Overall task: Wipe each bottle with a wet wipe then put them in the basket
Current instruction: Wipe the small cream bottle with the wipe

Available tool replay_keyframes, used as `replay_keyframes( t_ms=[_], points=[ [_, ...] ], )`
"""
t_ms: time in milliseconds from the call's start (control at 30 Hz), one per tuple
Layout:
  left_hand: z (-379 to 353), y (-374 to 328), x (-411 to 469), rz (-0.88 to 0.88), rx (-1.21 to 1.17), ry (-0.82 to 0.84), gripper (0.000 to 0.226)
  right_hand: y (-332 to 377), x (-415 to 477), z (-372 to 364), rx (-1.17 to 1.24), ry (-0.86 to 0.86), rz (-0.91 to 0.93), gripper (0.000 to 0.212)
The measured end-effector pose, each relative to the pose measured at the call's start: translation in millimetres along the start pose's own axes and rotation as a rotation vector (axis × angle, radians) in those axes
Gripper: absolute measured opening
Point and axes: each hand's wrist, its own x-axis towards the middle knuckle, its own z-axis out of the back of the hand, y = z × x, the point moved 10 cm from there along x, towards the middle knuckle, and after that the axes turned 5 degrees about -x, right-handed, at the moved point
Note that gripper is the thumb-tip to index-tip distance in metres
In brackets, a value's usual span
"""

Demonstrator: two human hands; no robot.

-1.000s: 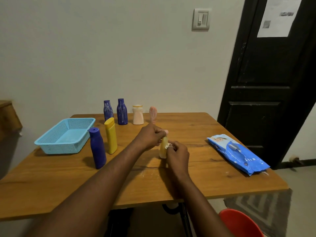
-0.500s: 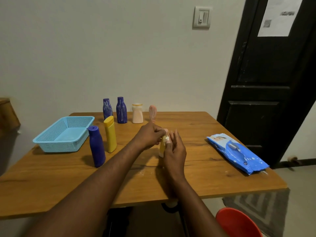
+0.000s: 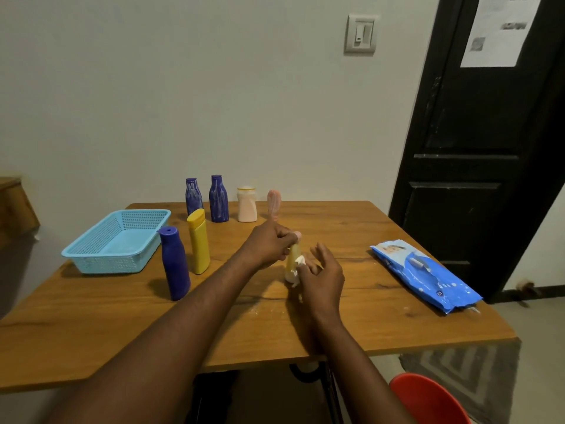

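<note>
Wooden bench [image 3: 336, 316] below a plain wall carried the small yellow bottle [image 3: 292, 261] upright near its middle, its top pinched by the left hand [image 3: 269, 246]. Within the last second the right hand [image 3: 321, 276] had uncurled, fingers spread, merely pressing the wipe [image 3: 301, 260] against the bottle, so wiping seemed unfinished. The basket [image 3: 110, 266] lay at ten o'clock. Print on the pack [image 3: 425, 276] at three o'clock and on the door paper [image 3: 501, 29] was unreadable.
</note>
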Motion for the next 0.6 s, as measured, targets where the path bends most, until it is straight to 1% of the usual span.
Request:
replay_keyframes(
  t_ms=[67,100,200,267,333,433,533,600],
  points=[
    [0,1,0,0.007,-0.010,0.007,0.029,2,8,-4,0.059,0.017,-0.016,0.062],
    [0,1,1,0.010,-0.014,0.010,0.029,2,13,-7,0.036,0.031,-0.019,0.059],
    [1,3,1,0.012,-0.020,0.010,0.030,-2,26,-20,-0.083,0.149,0.020,0.040],
    [2,3,-1,0.013,-0.017,0.005,0.031,-15,31,-28,-0.175,0.244,-0.008,0.036],
    [1,2,-1,0.005,-0.018,0.000,0.032,-22,33,-29,-0.255,0.279,-0.012,0.034],
    [2,2,-2,0.004,-0.022,-0.008,0.032,-17,27,-19,-0.244,0.214,0.017,0.029],
    [1,2,-2,-0.001,-0.014,0.005,0.032,5,13,-1,-0.103,0.042,0.132,0.031],
    [1,1,-2,0.000,-0.004,0.012,0.031,18,13,2,-0.024,-0.044,0.190,0.028]
  ],
)
